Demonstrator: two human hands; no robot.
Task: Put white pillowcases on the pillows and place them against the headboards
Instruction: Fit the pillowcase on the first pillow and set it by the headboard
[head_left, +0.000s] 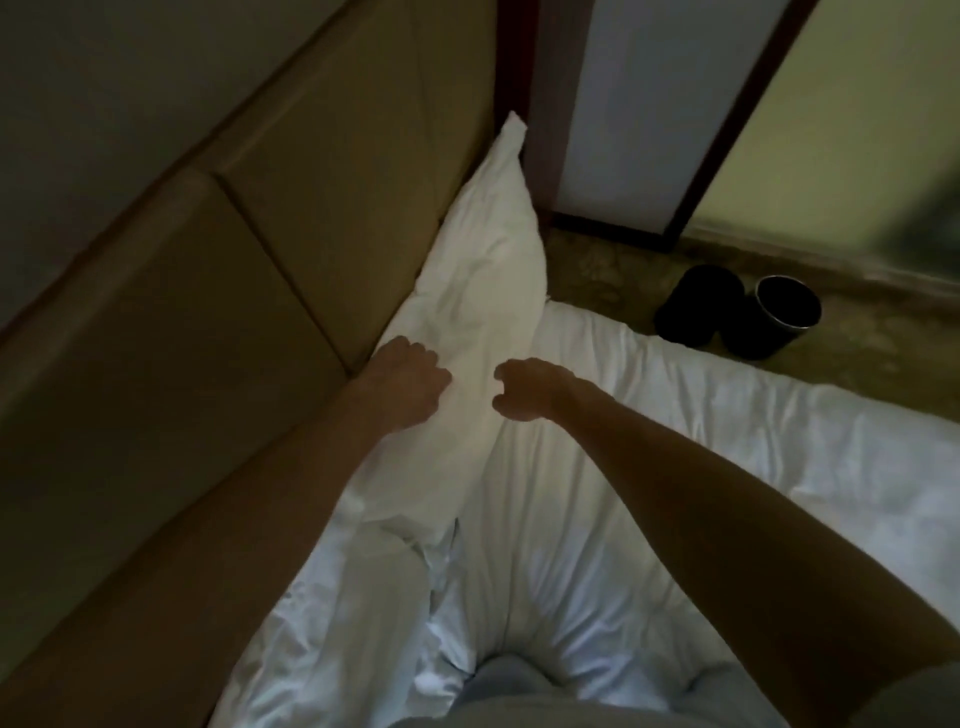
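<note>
Your left hand (410, 382) lies on the white-cased pillow (488, 270) with its fingers curled under, knuckles up; you cannot tell whether they clutch the fabric or only press it; your right hand (524, 389) hovers just beside it over the pillow's lower part, thumb and fingers bent into a loose C, gripping nothing. The pillow stands tilted on its long edge against the tan padded headboard (311, 208), its far corner pointing up; the rumpled white duvet (675, 441) spreads beneath both arms; a black round bin with a shiny rim (787, 314) stands on the floor beyond the bed.
</note>
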